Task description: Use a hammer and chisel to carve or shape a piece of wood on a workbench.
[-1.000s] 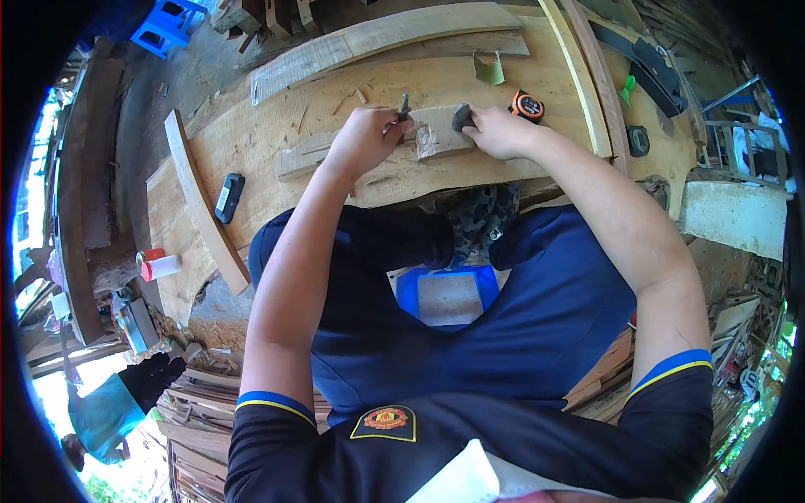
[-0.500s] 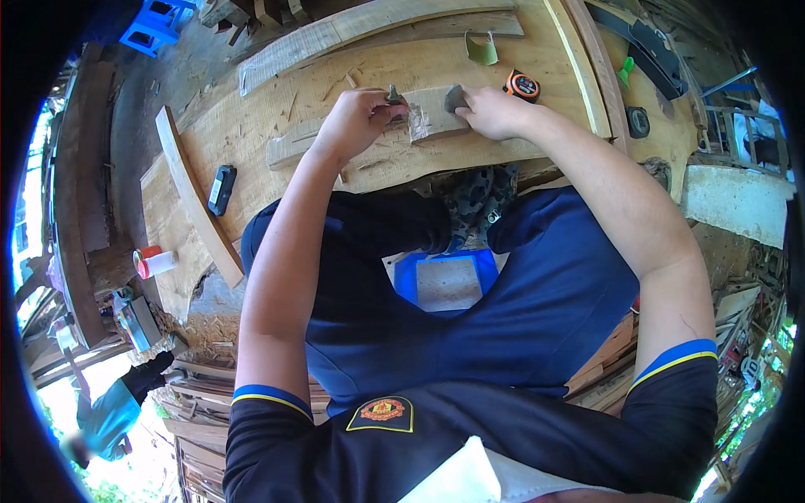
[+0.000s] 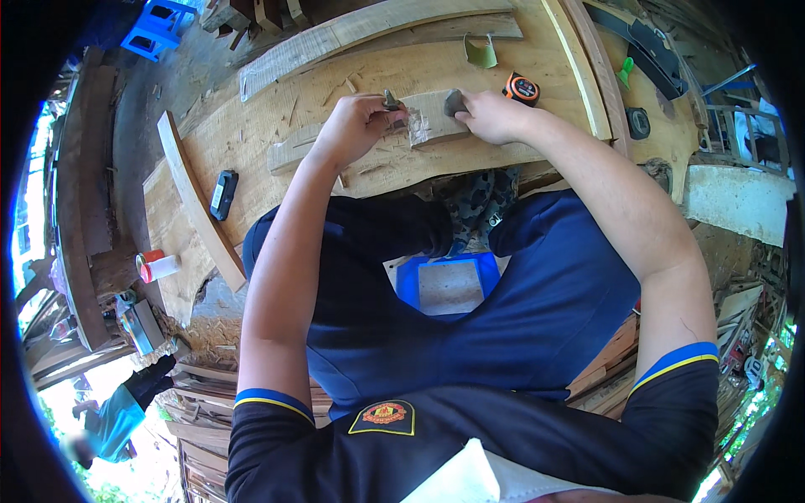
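My left hand (image 3: 362, 124) is closed around a short upright metal tool that looks like a chisel (image 3: 391, 101); its lower end is hidden by my fingers. It stands at the left edge of a rough, splintered notch (image 3: 418, 130) in a curved wooden piece (image 3: 440, 115). My right hand (image 3: 493, 116) grips a dark grey, rounded hammer head (image 3: 454, 102), held just over the right part of that wood. Any handle is hidden inside the fist. The wooden piece lies along the near side of a broad plank worktop (image 3: 335, 92).
An orange and black tape measure (image 3: 521, 89) sits beyond my right wrist. A green curved scrap (image 3: 480, 52), long boards (image 3: 352, 38) and a narrow curved strip (image 3: 194, 197) lie around. Beside that strip is a black device (image 3: 222, 194). A person (image 3: 117, 423) is in the background, lower left.
The metal tool in my left hand has tilted slightly; both hands stay nearly in place. The background person's arm has moved.
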Tool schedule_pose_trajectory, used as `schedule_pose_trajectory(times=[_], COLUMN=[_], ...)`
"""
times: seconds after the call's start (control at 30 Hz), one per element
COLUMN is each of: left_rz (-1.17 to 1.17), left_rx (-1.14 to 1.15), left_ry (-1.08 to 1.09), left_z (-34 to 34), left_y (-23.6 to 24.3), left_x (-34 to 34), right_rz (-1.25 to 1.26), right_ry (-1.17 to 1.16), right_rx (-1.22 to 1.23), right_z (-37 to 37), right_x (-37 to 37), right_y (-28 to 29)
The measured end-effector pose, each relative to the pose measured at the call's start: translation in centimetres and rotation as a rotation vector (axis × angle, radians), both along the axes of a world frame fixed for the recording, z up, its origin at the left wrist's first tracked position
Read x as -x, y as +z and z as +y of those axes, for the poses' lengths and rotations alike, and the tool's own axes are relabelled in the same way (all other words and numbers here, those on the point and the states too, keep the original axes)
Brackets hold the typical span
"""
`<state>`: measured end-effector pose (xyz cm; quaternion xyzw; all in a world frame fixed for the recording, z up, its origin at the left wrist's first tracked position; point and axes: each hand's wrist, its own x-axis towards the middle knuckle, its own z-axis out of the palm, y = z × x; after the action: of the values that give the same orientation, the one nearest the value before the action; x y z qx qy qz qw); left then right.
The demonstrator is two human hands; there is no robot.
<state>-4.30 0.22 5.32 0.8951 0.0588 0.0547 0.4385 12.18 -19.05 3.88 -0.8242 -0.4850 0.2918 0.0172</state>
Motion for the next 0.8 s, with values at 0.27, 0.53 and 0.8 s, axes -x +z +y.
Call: schedule_pose_trajectory(times=[0.27, 0.53, 0.8], left_rz=[0.011, 0.019, 0.033], left_rx=[0.004, 0.004, -0.026], left_ry=[-0.001, -0.012, -0.005], left_z=[0.3, 0.2, 0.2], left_y=[-0.3, -0.1, 0.2], left_x=[0.2, 0.2, 0.4], right_rz=[0.07, 0.079, 0.032], right_ry=[-0.042, -0.047, -0.011], right_rx=[0.013, 0.028, -0.012], right_z=[0.0, 0.0, -0.2], right_x=[0.5, 0.3, 0.4], right_y=[0.8, 1.0, -0.1])
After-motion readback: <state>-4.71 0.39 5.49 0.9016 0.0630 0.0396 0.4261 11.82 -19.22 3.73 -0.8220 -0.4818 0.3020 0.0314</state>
